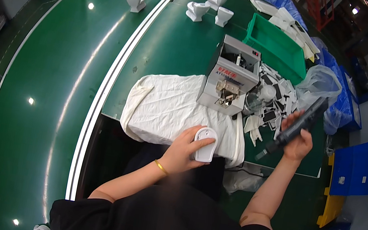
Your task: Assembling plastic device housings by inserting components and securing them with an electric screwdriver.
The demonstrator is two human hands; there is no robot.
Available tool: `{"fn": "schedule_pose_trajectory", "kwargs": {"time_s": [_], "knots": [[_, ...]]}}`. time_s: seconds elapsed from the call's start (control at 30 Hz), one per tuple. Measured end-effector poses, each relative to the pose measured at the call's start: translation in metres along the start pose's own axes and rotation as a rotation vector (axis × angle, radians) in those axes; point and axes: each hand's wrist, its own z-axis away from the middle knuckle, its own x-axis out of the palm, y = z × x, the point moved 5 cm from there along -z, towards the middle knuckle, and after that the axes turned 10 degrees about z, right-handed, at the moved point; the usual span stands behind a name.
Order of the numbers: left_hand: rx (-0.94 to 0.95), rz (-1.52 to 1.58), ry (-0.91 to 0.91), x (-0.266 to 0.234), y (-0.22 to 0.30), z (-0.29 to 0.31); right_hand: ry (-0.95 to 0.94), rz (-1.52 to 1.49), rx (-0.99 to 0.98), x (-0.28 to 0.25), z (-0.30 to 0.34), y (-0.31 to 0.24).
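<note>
My left hand (183,150) is closed around a white toilet-shaped plastic piece (204,149), its flat rounded face turned up with a small hole near the top. It is held over the near edge of a white cloth (166,104). Gripped in my right hand (298,144) is a black electric screwdriver (301,126), its tip slanting down and left toward the bench edge, apart from the white piece. Beyond the cloth stands a grey screw feeder machine (231,76). Three similar toilet-shaped pieces (197,11) stand at the far side of the bench.
A green bin (279,50) sits behind the machine. Small black and white parts (274,104) are heaped to its right, beside a clear plastic bag (319,85). One more white piece (135,3) stands on the green conveyor belt (49,71) at left. Blue boxes (367,164) line the right.
</note>
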Motion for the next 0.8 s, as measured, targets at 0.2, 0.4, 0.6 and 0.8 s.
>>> {"fn": "schedule_pose_trajectory", "kwargs": {"time_s": [0.2,0.4,0.6,0.8], "knots": [[-0.010,0.027,-0.009,-0.002,0.002,-0.003,-0.181,0.233,-0.230,0.107,-0.043,0.019],[-0.002,0.040,0.002,-0.001,0.002,-0.002,-0.195,0.535,-0.309,0.162,-0.064,0.040],[-0.024,0.056,0.001,-0.002,-0.002,0.001,-0.152,0.782,-0.324,0.181,-0.057,0.039],[-0.019,0.057,-0.004,-0.001,-0.005,-0.003,-0.108,0.773,-0.342,0.177,-0.064,0.037]]}}
